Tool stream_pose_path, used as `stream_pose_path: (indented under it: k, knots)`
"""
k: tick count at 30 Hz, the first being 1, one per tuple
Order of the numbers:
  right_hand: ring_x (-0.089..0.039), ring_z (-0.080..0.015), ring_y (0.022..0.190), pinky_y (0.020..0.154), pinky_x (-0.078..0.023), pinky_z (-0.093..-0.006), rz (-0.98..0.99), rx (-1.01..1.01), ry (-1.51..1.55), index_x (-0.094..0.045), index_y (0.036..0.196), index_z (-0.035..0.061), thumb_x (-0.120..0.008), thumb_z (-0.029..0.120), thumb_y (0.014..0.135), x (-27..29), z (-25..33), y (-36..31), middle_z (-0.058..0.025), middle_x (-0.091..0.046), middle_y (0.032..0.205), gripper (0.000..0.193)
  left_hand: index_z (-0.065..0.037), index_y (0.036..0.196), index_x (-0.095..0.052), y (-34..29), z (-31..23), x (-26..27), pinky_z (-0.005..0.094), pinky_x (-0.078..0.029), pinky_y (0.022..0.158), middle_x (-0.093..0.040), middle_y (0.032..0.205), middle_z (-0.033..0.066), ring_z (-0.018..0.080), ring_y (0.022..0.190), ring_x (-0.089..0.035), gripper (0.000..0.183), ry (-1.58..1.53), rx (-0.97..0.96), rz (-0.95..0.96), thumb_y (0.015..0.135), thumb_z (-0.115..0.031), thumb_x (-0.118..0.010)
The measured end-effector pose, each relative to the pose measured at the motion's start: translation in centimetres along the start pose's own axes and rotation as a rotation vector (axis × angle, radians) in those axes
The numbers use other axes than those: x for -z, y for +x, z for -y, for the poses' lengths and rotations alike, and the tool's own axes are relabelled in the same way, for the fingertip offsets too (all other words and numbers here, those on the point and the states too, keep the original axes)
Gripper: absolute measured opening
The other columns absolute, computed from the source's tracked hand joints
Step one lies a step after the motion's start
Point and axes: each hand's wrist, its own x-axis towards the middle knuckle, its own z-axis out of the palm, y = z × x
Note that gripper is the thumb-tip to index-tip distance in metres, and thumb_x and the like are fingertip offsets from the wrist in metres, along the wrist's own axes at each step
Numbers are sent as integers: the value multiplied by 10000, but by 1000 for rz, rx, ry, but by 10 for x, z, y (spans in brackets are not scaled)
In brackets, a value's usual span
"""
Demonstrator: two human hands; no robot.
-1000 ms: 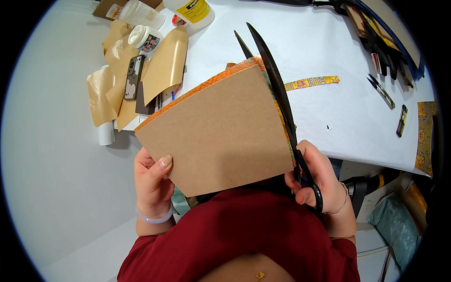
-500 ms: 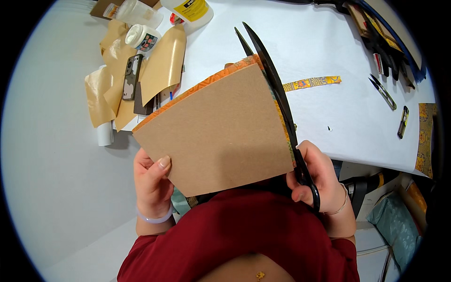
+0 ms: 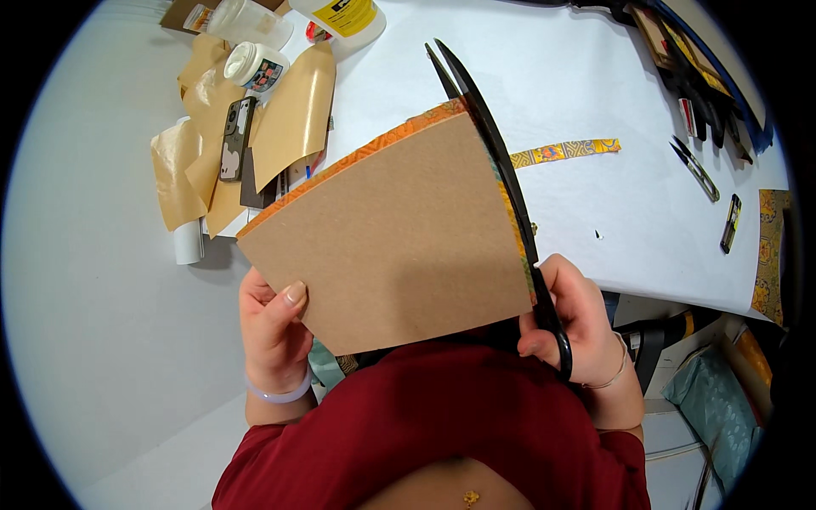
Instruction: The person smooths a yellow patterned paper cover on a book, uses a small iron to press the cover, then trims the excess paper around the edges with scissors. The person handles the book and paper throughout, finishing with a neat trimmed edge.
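A fan-shaped piece of brown cardboard [image 3: 391, 238] is held up in front of me, with orange patterned fabric [image 3: 365, 155] showing along its upper edge and more colourful fabric along its right edge. My left hand [image 3: 276, 327] grips its lower left corner, thumb on the face. Large black scissors [image 3: 501, 157] lie along the right edge, their blades slightly parted at the tips beyond the upper right corner. My right hand [image 3: 574, 319] is closed round the scissor handles, partly hiding them. A strip of yellow patterned fabric [image 3: 565, 152] lies on the table just beyond the blades.
On the white table [image 3: 586, 76], brown paper pieces [image 3: 297, 115], a phone [image 3: 237, 140], a white jar [image 3: 256, 67] and a bottle [image 3: 348, 21] stand at the left. Thread snips [image 3: 695, 168] and a small cutter [image 3: 730, 224] lie at the right. Patterned fabric [image 3: 771, 255] hangs over the right edge.
The scissor blades have drawn slightly closer together at the tips, and the handles have shifted a little left. The cardboard and my left hand have hardly moved.
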Motion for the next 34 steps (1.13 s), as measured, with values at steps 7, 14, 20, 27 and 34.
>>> stream_pose_path:
  k: [7,14,20,27,34]
  knots:
    - [-443,-39,604,531,-335,-191,128,-99,296,-458,1011,30,-888,406,740,5,7,-2,-3,-519,681,632,63,1238,-572,1,-3,-3,376,-529,927,-663,1195,164,244,1072,-662,407,-94,34,44,864,-85,-635]
    - [-476,-106,579,544,-419,-236,233,-41,392,-446,1149,-17,-700,710,763,18,15,-1,-41,-505,685,861,24,1273,-531,2,-5,26,424,-558,932,-636,1217,159,282,1104,-647,420,-504,121,17,917,-187,-602]
    - [-470,-74,593,557,-421,-208,353,-185,340,-461,1059,-1,-739,659,763,23,16,-6,-34,-510,706,776,54,1279,-526,10,-14,23,374,-551,898,-643,1206,154,238,1078,-655,420,-341,41,22,910,-136,-593]
    - [-407,-67,617,558,-351,-203,330,-111,330,-452,1045,16,-765,592,798,7,10,-5,-15,-491,721,701,65,1220,-572,2,-9,8,338,-548,863,-677,1127,146,217,1013,-677,379,-187,45,50,886,-108,-622]
    - [-405,-80,638,560,-340,-210,257,-21,71,-433,1050,32,-775,515,831,10,12,-4,-20,-492,733,631,60,1227,-580,-4,-12,0,341,-534,896,-675,1170,159,224,1027,-675,404,-31,31,19,860,-93,-656]
